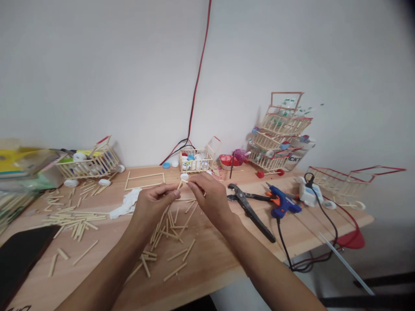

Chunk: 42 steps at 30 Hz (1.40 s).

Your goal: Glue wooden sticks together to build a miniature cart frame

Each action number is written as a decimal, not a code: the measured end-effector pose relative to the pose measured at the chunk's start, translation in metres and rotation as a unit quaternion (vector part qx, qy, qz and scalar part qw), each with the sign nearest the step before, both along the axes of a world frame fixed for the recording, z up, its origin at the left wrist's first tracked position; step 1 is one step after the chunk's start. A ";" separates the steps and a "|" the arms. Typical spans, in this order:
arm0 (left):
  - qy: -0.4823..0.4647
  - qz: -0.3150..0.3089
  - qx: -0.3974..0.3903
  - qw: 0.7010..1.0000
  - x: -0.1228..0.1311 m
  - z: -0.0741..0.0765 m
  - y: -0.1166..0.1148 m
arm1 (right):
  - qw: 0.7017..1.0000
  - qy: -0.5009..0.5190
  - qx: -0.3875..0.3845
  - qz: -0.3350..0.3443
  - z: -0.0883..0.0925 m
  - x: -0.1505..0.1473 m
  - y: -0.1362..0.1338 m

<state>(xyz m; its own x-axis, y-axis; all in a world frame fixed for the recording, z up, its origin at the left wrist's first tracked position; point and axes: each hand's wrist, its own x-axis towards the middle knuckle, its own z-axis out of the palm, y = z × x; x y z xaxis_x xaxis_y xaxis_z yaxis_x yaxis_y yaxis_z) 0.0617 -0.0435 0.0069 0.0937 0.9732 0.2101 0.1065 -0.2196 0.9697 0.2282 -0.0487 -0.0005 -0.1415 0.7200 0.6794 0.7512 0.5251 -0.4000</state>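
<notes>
Above the middle of the wooden table, my left hand (155, 199) pinches a thin wooden stick (179, 185) between thumb and fingers. Close beside it, my right hand (209, 194) has its fingers closed on a short wooden stick (184, 181) that meets the first one. A white bottle cap (184, 176) shows just beyond the fingertips; whether it touches the sticks I cannot tell. Below my hands lie several loose cut sticks (173, 229). Behind my left hand a rectangular stick frame (144, 188) lies flat, with a crumpled white cloth or glove (127, 204) nearby.
Small stick carts stand at the left (87, 164), the back (196, 160) and stacked at the right (275, 138). Black pliers (249, 209) and a blue glue gun (283, 202) with its cord lie to the right. A black flat object (27, 255) sits front left.
</notes>
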 end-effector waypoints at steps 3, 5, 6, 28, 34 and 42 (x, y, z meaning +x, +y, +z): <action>0.005 -0.002 -0.003 1.000 -0.001 -0.001 0.000 | 1.000 -0.003 0.000 -0.001 0.000 0.000 0.000; 0.006 -0.005 -0.002 1.000 -0.001 -0.002 0.001 | 1.000 -0.005 0.000 -0.001 0.000 0.000 0.000; 0.005 -0.005 0.000 1.000 -0.001 -0.002 0.001 | 1.000 -0.006 0.001 -0.002 0.000 0.000 0.000; -0.007 0.006 -0.006 1.000 0.001 -0.004 0.001 | 1.000 -0.013 0.002 -0.008 0.001 -0.002 -0.001; -0.018 0.003 -0.019 1.000 0.001 -0.005 0.001 | 1.000 -0.017 0.000 -0.013 0.001 -0.003 0.000; -0.017 0.004 -0.018 1.000 0.001 -0.006 0.001 | 1.000 -0.024 0.000 -0.016 0.000 -0.003 0.000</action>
<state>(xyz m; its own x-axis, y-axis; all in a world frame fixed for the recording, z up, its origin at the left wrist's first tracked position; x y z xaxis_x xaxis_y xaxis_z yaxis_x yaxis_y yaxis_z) 0.0626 -0.0427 0.0013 0.0784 0.9811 0.1770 0.0743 -0.1828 0.9803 0.2256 -0.0483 -0.0008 -0.1502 0.7247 0.6725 0.7863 0.4999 -0.3631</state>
